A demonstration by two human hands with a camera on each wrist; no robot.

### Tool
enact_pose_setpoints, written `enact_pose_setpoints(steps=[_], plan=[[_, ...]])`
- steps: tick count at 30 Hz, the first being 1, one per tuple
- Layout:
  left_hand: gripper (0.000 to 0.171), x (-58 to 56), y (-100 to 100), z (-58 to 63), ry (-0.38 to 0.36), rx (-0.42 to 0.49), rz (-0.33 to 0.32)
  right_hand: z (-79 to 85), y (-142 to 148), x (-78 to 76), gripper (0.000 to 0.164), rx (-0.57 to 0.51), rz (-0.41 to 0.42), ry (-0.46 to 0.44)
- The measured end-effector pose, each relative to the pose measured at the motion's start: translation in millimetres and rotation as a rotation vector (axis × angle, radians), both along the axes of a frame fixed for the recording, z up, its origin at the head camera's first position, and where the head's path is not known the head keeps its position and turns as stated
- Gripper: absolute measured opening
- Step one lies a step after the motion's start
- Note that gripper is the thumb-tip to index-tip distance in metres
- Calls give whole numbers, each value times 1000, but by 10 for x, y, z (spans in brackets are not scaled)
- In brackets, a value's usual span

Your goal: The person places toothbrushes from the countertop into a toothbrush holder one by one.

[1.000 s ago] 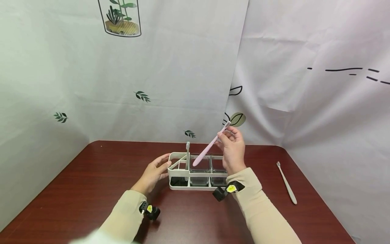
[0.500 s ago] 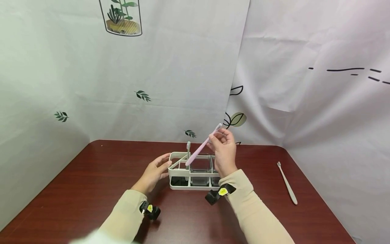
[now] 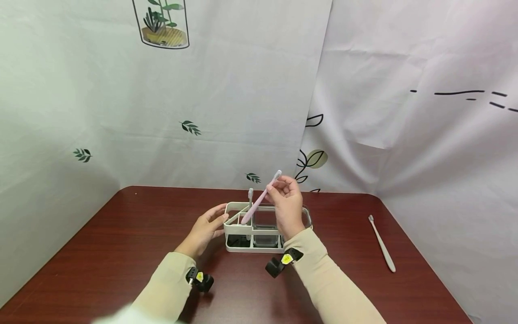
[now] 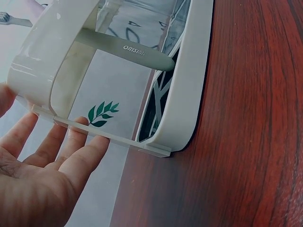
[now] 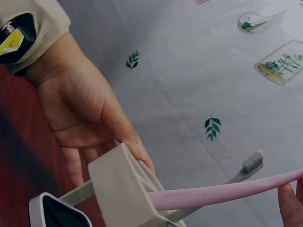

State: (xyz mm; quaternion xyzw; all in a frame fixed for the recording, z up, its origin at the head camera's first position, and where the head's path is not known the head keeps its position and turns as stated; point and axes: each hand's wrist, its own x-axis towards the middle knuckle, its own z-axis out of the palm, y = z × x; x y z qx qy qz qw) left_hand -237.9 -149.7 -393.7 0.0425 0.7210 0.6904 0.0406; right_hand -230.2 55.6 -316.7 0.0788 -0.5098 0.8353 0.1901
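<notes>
toothbrush (image 3: pixel 256 207) slants over the left end of the holder (image 3: pixel 263 232)

this toothbrush, pink along its handle, points butt down over the small compartments at the holder's left; whether the butt has entered one, i cannot tell. the right hand (image 3: pixel 288 204), above the holder, pinches it between thumb and fingers just below the head. the left hand (image 3: pixel 206 229) holds the holder's left end, fingers spread, thumb and fingertips at its edges

the pink brush should be light and stiff, its smooth handle a little slippery but hard to break; the slim neck looks the best grip, clear of the bristles. the clear cup (image 3: pixel 265 240) in the holder's middle is probably the fragile part

lettering on the grey toothbrush (image 4: pixel 109 46) standing in the holder reads "orisim", then an unclear letter. the pale toothbrush (image 3: pixel 382 245) lying right of the holder shows no readable writing; the yellow label (image 3: pixel 287 259) at the right wrist, in front of the holder, cannot be made out
</notes>
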Motion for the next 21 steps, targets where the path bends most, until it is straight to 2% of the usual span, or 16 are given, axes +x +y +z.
enact_pose_setpoints(steps=[8,21], plan=[[48,8,-12,6,6,-26,-4,-103,-57,-16,28,28,15,15],[48,9,-7,16,-1,-18,1,-215,-115,-9,26,159,29,45]])
